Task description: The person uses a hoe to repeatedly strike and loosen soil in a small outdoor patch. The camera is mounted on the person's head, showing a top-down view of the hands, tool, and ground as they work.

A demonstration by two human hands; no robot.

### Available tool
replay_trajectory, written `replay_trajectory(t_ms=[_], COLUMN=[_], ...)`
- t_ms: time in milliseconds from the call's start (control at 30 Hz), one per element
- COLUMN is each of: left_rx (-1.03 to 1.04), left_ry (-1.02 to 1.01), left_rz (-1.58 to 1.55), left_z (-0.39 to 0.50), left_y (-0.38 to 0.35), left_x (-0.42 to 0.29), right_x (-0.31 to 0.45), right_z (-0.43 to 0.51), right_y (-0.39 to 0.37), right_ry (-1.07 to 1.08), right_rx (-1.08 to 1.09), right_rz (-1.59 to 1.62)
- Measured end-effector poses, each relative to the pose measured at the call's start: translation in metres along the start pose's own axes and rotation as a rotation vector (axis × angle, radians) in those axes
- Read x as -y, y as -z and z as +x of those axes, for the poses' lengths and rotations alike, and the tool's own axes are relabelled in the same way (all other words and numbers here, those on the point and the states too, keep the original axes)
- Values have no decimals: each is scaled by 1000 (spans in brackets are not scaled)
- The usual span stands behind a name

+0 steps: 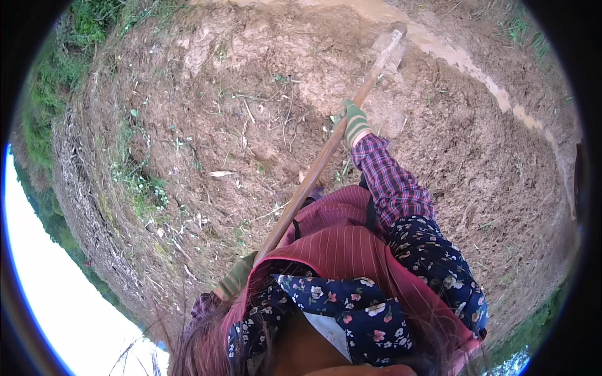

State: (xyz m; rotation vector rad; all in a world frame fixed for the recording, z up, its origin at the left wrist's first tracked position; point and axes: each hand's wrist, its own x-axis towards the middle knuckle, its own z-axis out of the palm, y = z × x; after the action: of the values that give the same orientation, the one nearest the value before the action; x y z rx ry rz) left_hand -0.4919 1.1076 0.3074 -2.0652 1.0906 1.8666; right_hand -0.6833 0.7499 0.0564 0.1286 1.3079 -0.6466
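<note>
My right hand (356,121), in a green striped glove, is closed around the wooden shaft (312,176) of a long-handled digging tool, partway along it. The shaft runs slantwise from my left side out to the far ground. My left hand (237,276), gloved alike, is at the near end of the shaft; its fingers are partly hidden by my red striped apron (343,249). A flat, mud-smeared blade (396,55) at the far end of the tool rests on or just above wet soil beside muddy water. Whether it is sunk in cannot be seen.
Brown muddy water (451,55) runs in a narrow channel past the blade and curves down the right side. Churned wet soil (263,113) surrounds me, strewn with stalks and small weeds (150,192). Green bushes (51,94) border the left edge.
</note>
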Motion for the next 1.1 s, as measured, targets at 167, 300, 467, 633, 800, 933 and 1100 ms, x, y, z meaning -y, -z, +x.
replay_trajectory(t_ms=[167, 300, 467, 633, 800, 933, 1100], left_rx=[-88, -160, -221, -240, -273, -312, -370], left_ry=[41, 159, 292, 289, 332, 404, 469], left_rz=[25, -90, 11, 118, 226, 356, 555], left_z=[-84, -143, -101, -67, -97, -139, -191], left_y=[-40, -58, -85, -86, -87, -74, -29], left_x=[146, 175, 225, 236, 258, 279, 291], right_x=[-130, -213, -235, -237, -204, -215, -340], right_z=[-90, -110, -102, -80, -86, -46, -40], right_y=[1, 21, 23, 25, -19, -18, 16], right_ry=[-105, -276, -228, -95, 117, 222, -97], right_rx=[-222, -129, -144, -232, -54, -73, 355], right_rz=[-85, -111, -230, -167, -163, -216, 338])
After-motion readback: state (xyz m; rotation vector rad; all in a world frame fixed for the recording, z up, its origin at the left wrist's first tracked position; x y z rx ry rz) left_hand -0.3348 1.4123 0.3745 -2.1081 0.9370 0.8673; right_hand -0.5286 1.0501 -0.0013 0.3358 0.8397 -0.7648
